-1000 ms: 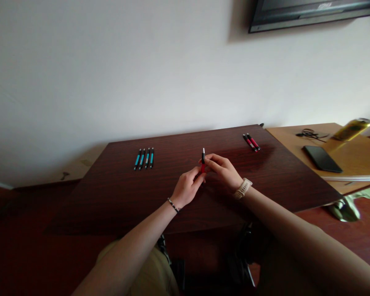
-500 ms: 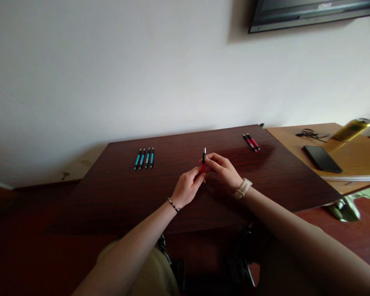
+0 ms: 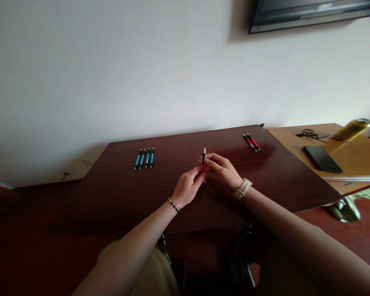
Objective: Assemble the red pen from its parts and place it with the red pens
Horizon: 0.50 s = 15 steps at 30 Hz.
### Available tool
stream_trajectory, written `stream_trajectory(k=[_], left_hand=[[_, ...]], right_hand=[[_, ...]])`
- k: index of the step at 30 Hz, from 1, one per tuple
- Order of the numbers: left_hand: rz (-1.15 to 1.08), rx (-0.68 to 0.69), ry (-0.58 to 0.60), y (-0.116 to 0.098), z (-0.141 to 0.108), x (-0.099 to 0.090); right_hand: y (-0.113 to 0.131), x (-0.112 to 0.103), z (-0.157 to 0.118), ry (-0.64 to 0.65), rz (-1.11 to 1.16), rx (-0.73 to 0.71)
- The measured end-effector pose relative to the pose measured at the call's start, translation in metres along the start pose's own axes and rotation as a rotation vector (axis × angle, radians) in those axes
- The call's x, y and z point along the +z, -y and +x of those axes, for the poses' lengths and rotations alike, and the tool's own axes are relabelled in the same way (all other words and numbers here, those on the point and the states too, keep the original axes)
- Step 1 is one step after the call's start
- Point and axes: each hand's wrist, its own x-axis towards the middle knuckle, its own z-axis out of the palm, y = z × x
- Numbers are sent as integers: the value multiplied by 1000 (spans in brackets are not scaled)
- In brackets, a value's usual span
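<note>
A red pen with a black section and silver tip stands upright between my hands, above the dark wooden table. My left hand grips its lower red part between thumb and fingers. Higher up, the thumb and fingers of my right hand pinch the same pen near its black section. To the left lies a row of several blue and black pens, side by side. Two red and black pens rest together near the table's far right corner.
A wooden side table adjoins on the right, bearing a black phone, a coiled cable and a yellow can. Above hangs a television on the wall. Green cloth shows below the side table.
</note>
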Motion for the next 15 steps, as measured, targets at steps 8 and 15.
stream_trajectory(k=[8, 15], left_hand=[[3, -2, 2, 0, 0, 0], [-4, 0, 3, 1, 0, 0]], right_hand=[[1, 1, 0, -11, 1, 3], [2, 1, 0, 3, -25, -4]])
